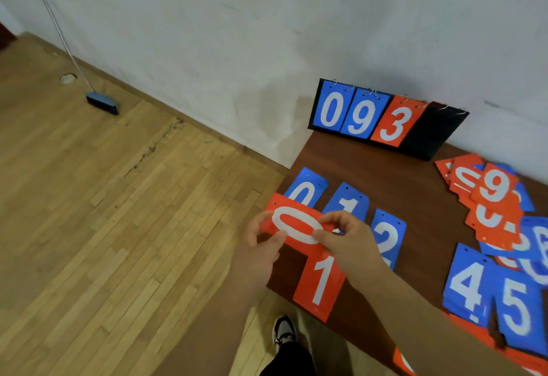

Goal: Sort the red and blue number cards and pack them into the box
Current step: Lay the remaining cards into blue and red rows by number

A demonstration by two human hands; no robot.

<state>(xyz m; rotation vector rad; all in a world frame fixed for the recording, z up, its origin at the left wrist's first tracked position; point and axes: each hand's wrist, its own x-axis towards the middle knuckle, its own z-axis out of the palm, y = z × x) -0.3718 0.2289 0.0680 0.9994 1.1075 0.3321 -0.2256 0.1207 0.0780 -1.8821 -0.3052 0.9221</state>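
Seen from the head camera, you hold the red 0 card (296, 226) turned sideways, your left hand (261, 242) pinching one end and your right hand (347, 239) pinching the other. It hangs above the brown table (430, 174), in front of the flip scoreboard (385, 120) that leans on the wall. Sorting looks well begun but far from finished. The blue 0 card (307, 187), blue 1 card (347, 199) and blue 2 card (388, 235) lie in a row in front of the scoreboard. The red 1 card (320, 283) lies nearer you, and the blue 4 card (467, 283) and blue 5 card (516, 307) sit to the scoreboard's front right. A mixed heap of red and blue cards (492, 203), just right of the scoreboard, lies unsorted. Blue 0, blue 9 and red 3 faces hang on the scoreboard's rings. No box is in view, so packing appears not yet started.
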